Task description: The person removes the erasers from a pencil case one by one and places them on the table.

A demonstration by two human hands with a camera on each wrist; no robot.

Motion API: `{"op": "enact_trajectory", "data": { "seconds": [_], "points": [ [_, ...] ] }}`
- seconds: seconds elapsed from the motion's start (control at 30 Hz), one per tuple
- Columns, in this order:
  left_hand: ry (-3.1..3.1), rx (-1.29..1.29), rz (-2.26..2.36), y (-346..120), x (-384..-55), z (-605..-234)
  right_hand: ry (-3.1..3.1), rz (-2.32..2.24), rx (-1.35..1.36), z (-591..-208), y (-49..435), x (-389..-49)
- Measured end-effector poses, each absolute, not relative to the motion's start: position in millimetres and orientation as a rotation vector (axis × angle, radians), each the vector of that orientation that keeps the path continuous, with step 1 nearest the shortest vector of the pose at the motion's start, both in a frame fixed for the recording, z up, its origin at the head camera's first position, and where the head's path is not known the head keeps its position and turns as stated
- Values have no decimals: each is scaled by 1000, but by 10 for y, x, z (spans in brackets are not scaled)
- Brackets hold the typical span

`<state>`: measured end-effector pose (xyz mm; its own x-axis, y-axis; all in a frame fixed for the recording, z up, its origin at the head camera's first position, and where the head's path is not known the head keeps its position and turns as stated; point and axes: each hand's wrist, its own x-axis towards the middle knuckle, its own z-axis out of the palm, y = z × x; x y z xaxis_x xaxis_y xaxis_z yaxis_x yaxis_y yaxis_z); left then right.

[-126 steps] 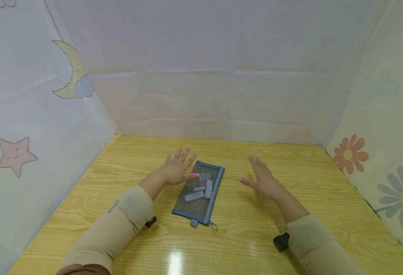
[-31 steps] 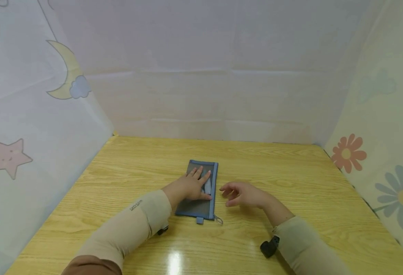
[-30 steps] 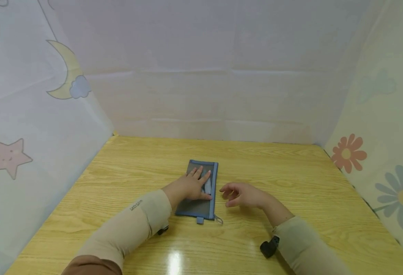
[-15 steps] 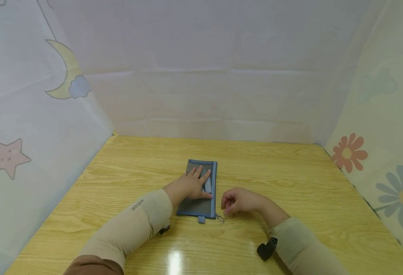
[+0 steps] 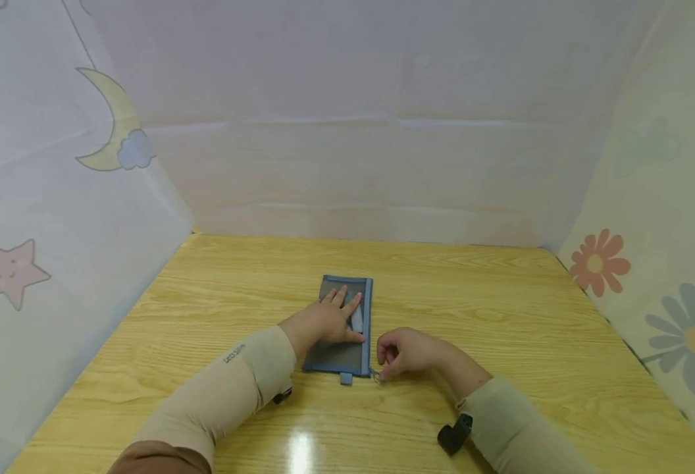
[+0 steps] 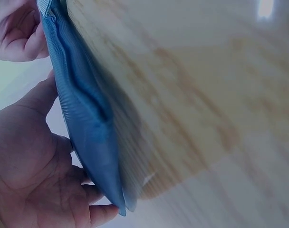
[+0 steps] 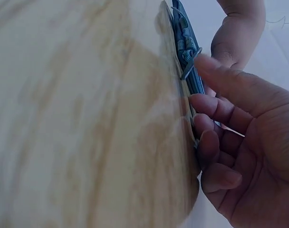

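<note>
A blue-edged mesh zipper pouch (image 5: 334,356) lies on the wooden table, with pale block-like pieces (image 5: 357,321) visible through its mesh. My left hand (image 5: 326,322) rests on the pouch with fingers spread, covering part of the contents. At the pouch's near right corner is the zipper pull ring (image 7: 191,64). My right hand (image 5: 409,352) is beside that corner, fingers loosely bent. Its thumb tip is at the ring in the right wrist view, while a gap shows between thumb and index finger. From the left wrist view, the pouch (image 6: 90,137) appears edge-on beside the left fingers.
The yellow wood-grain table (image 5: 253,270) extends around the pouch. Pale printed sheets enclose it at the back (image 5: 347,164) and both sides. A small fabric tab (image 5: 346,378) sticks out from the pouch's near edge. Each wrist carries a black camera (image 5: 455,434).
My left hand came down from beside the pouch onto it, and the pouch now lies straighter. The right hand moved left and nearer to me, reaching the zipper ring with bent fingers.
</note>
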<state>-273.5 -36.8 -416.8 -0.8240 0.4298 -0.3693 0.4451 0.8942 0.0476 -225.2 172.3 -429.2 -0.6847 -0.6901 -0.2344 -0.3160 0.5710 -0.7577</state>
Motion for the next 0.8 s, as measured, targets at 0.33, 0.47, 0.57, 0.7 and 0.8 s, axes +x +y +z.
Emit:
{"op": "enact_trajectory", "data": {
  "seconds": [0.33, 0.47, 0.57, 0.7, 0.8],
  "points": [
    [2676, 641, -51, -364, -2725, -4131, 2331, -843, -955, -4280, 1684, -2222],
    [2679, 641, -61, -363, -2725, -4131, 2335, -813, -986, -4279, 1677, -2222],
    [2682, 645, -69, -362, -2730, -4139, 2339, -812, -994, -4285, 1688, -2234],
    [2684, 657, -76, -360, -2731, -4157, 2348, -842, -990, -4291, 1709, -2258],
    [2683, 667, -88, -358, -2727, -4165, 2354, -865, -956, -4286, 1719, -2269]
  ]
}}
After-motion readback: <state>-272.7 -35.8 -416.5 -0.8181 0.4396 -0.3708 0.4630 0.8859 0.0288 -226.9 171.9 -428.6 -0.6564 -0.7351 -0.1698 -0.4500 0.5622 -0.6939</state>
